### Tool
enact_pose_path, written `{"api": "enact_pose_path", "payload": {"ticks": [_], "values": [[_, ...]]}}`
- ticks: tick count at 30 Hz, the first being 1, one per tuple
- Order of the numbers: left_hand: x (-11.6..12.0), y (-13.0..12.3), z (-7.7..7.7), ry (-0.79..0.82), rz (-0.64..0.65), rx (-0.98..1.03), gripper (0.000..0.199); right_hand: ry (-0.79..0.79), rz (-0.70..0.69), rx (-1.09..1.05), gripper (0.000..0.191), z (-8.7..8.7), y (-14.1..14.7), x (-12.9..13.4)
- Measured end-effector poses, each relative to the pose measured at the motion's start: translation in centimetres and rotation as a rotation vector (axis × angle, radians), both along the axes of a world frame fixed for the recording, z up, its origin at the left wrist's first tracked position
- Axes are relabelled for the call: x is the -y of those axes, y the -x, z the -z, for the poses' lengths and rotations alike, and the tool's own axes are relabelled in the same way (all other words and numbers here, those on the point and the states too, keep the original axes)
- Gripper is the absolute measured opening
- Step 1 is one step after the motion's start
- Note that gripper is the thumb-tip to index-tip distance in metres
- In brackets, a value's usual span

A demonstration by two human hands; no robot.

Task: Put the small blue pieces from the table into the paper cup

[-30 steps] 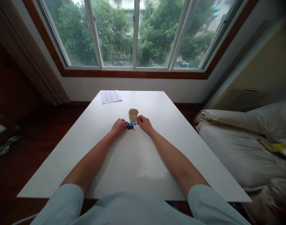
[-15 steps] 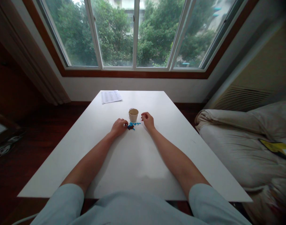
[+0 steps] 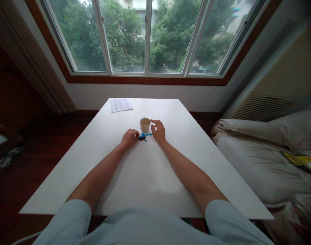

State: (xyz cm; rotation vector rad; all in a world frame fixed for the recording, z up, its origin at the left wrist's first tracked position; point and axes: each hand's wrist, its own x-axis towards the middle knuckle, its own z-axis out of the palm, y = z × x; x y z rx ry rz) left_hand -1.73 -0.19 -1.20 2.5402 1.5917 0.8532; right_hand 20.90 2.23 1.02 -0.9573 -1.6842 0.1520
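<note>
A small beige bucket [image 3: 145,127] with a thin handle stands upright on the white table. Small blue pieces [image 3: 146,135] and a dark red clump [image 3: 142,138] lie just in front of it. My left hand [image 3: 130,138] rests at the left edge of these pieces, its fingers curled and pinched together; what they hold, if anything, is too small to tell. Beside the bucket's right side is my right hand [image 3: 159,131], thumb and index finger apart. Its index fingertip reaches the bucket's rim, though whether it touches cannot be told.
Printed paper sheets [image 3: 121,104] lie at the table's far left corner. The white table [image 3: 150,170] stretches from my body toward the window. A padded sofa [image 3: 242,160] stands to the right, and cables [image 3: 9,160] lie on the floor at left.
My right hand has moved slightly left and closer to the bucket, and its fingers have spread from a closed pose. My left hand stays nearly in place.
</note>
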Motion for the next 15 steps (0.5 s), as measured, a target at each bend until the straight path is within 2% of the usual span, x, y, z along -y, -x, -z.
{"api": "enact_pose_path", "payload": {"ticks": [6, 10, 15], "values": [[0.2, -0.1, -0.4, -0.016, 0.003, 0.006, 0.012, -0.069, -0.063, 0.161, 0.037, -0.1, 0.1, 0.1], [0.6, -0.3, -1.0, -0.039, -0.009, 0.045, 0.012, -0.045, -0.023, 0.112, 0.036, 0.4, -0.7, -0.4], [1.0, -0.7, -1.5, -0.022, -0.092, 0.108, 0.01, 0.069, 0.036, 0.003, 0.033, 1.4, -1.7, -1.4]]}}
